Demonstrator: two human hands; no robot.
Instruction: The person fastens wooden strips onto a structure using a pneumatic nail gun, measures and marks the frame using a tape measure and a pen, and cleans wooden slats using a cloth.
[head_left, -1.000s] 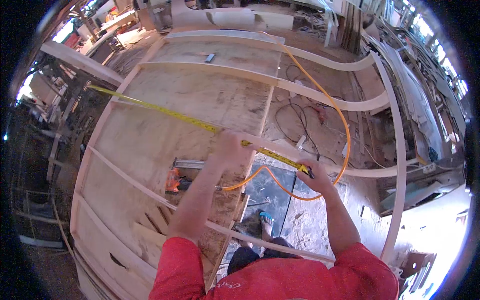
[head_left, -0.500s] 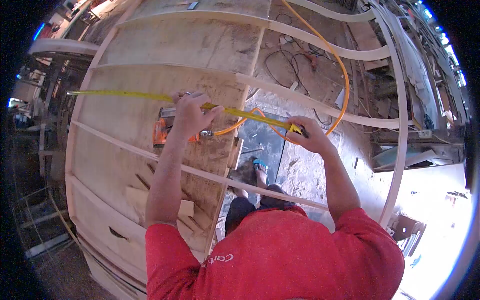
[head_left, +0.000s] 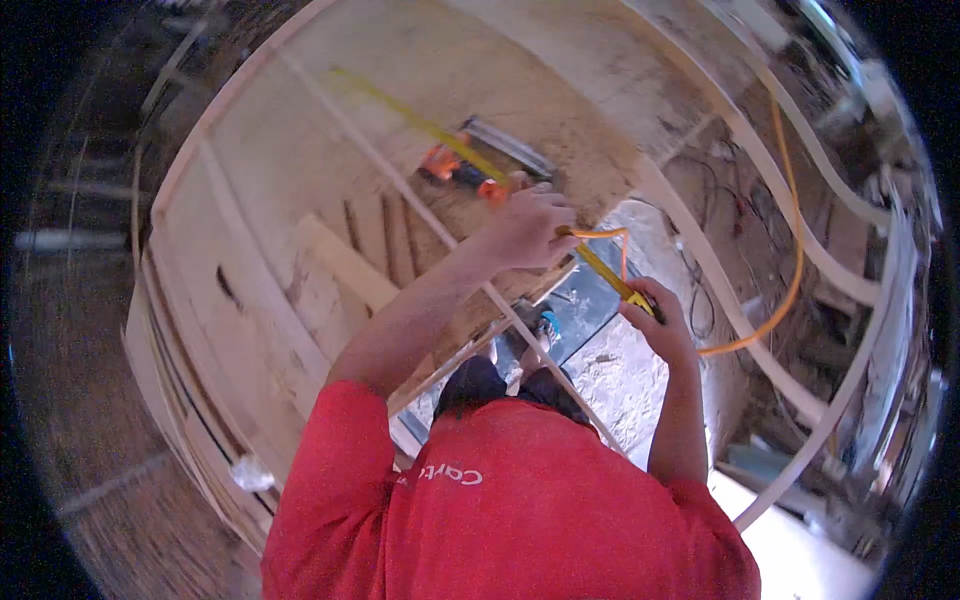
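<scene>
Compared with the earlier frame, the free end of the yellow tape measure (head_left: 606, 270) is sitting farther inward, blurring over the panel (head_left: 560, 105) at upper left. Near center, the left hand (head_left: 533, 228) is curling its fingers around the blade; right of center, the right hand (head_left: 657, 312) is wrapping its fingers around the case. 1 orange nail gun (head_left: 440, 163) is lying partly behind the blade.

Orange-and-silver nail gun (head_left: 508, 146), curving orange hose (head_left: 797, 225), dark cables (head_left: 697, 272) on the floor (head_left: 630, 372), pale board (head_left: 343, 260)
</scene>
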